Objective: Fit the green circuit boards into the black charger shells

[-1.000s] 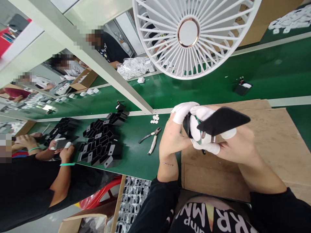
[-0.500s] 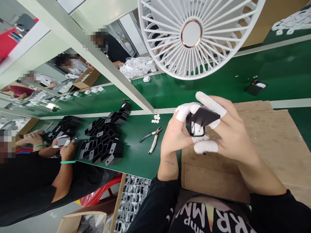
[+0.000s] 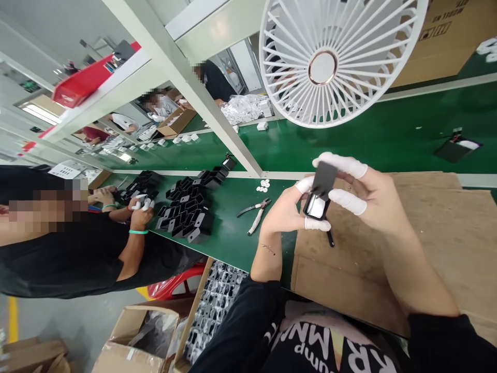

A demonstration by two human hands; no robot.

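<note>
My left hand (image 3: 286, 211), with white finger cots, grips a small black case (image 3: 309, 208) with its open end facing me. A white block (image 3: 317, 207) sits inside the case. My right hand (image 3: 367, 191), also in white finger cots, has its finger and thumb at the edge of a flat black cover (image 3: 326, 177) that stands up at the case's opening. Whether the cover is joined to the case I cannot tell. Below the hands, a thin black stick-like object (image 3: 330, 237) shows over the cardboard sheet (image 3: 349, 274).
Pliers (image 3: 259, 215) and several white discs (image 3: 264, 184) lie left of my hands, beyond them stacked black cases (image 3: 188, 204). A white fan (image 3: 324, 67) hangs close above. Another black case (image 3: 458, 147) lies at far right. A co-worker (image 3: 77, 248) works at the left.
The view has swung left. The cover, slanting to the right before, now stands more upright. My right thumb has moved from under the case up to the cover's edge.
</note>
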